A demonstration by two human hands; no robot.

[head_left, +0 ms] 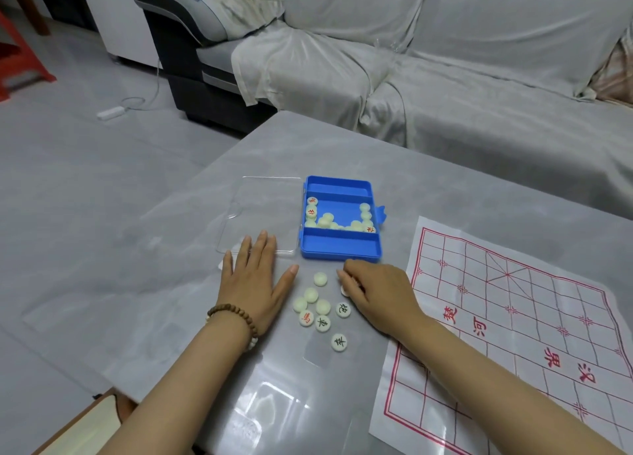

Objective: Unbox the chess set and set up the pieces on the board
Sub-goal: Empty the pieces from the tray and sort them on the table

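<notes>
On my screen the left hand (253, 283) and right hand (373, 293) are bare, as are both forearms. The left wrist wears a bracelet (228, 307) of round brown wooden beads, with a couple of pale, whitish beads among them.

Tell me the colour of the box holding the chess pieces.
The box is blue; head view.

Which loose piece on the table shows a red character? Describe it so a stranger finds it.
Find the blue box on the grey table; before it, between left hand and right hand, lies a cluster of round cream pieces. The red-character piece sits at the cluster's near-left edge: its neighbours are blank or black-lettered.
</notes>
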